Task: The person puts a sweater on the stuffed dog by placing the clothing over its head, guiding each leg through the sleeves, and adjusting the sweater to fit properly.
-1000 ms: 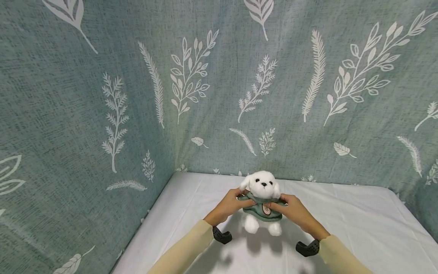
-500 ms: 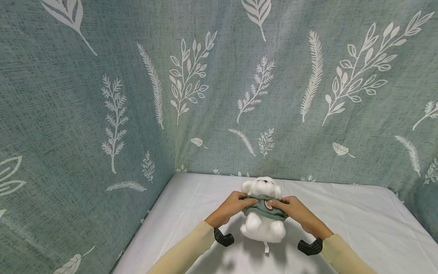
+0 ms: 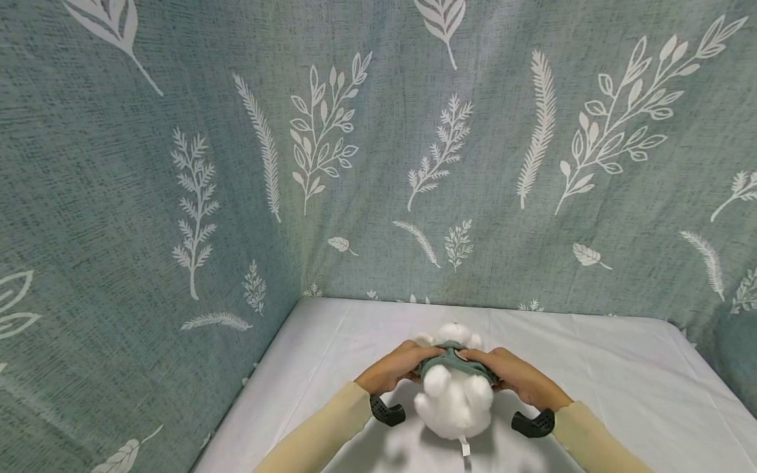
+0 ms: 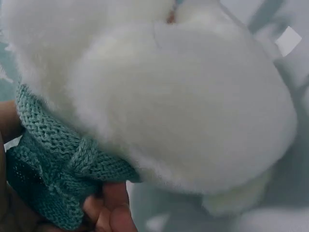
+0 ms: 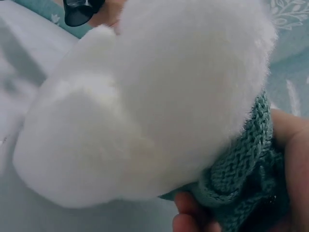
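A white plush dog [image 3: 452, 407] is tipped back over the white table, its rounded bottom and legs facing me and its head away. It wears a green knitted sweater [image 3: 454, 361] with a small badge, partly covered by a thumb. My left hand [image 3: 397, 366] grips the sweater's left side, thumb on the front and fingers curled underneath. On the other side my right hand [image 3: 513, 371] holds it the same way. Close up, the left wrist view shows fingertips [image 4: 116, 212] bent round the knit hem. A white tag [image 3: 464, 448] hangs from the dog's bottom. Its face is hidden.
A table with a white cloth [image 3: 331, 348] lies under the hands. Green curtains [image 3: 378, 164] with white leaf prints stand behind it and along the left. Black wrist-worn devices [image 3: 387, 411] sit at both cuffs.
The plush dog has tilted backward, its head going down and away while its bottom and tag swung up toward me. Both hands have kept their hold and rotated with it.
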Motion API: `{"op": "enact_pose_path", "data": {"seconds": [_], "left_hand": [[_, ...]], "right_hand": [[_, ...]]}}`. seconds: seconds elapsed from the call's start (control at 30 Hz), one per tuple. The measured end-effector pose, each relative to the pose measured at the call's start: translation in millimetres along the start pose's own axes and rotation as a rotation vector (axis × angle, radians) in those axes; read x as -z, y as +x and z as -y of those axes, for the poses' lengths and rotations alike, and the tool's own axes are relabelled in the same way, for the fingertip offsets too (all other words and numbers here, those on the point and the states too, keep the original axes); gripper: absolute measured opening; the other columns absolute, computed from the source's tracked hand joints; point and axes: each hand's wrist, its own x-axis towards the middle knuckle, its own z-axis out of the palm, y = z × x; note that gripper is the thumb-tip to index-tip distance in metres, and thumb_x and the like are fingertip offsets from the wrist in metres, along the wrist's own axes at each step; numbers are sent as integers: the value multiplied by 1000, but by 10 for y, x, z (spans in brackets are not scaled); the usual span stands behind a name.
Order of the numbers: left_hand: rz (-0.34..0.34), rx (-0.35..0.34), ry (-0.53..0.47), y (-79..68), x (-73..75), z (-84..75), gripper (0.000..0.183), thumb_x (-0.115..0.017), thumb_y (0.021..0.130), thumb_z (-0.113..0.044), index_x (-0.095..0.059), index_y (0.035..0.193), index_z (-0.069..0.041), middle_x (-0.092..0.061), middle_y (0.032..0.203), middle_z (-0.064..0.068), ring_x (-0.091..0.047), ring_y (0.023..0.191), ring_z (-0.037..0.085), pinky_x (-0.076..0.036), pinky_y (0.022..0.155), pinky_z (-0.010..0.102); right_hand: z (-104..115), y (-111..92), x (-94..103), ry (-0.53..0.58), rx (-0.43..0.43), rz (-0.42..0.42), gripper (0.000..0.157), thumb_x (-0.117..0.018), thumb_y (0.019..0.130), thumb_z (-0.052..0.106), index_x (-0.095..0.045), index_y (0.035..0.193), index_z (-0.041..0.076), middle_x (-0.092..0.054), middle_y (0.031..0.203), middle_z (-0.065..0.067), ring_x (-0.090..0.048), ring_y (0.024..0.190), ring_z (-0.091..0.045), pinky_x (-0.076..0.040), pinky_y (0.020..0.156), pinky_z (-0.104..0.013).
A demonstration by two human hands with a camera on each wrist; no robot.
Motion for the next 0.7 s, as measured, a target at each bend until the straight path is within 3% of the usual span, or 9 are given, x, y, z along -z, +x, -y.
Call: {"op": "enact_pose_path", "data": {"seconds": [0.3, 0.7], "left_hand": [[-2, 78, -53, 4, -35, 103, 44, -67, 96, -47, -74, 109, -6, -69, 103, 10, -65, 81, 19, -54, 61, 31], [0, 121, -89, 13, -30, 180, 46, -67, 96, -49, -73, 111, -5, -69, 103, 9, -64, 81, 19, -52, 65, 30]], "right_hand": [[-86, 41, -52, 28, -43, 2, 66, -64, 94, 60, -71, 112, -2, -70, 110, -11, -67, 95, -24, -57, 75, -42], [-143, 83, -118, 82, -83, -26, 68, -64, 94, 61, -69, 119, -2, -68, 111, -14, -66, 96, -27, -56, 74, -43]]}}
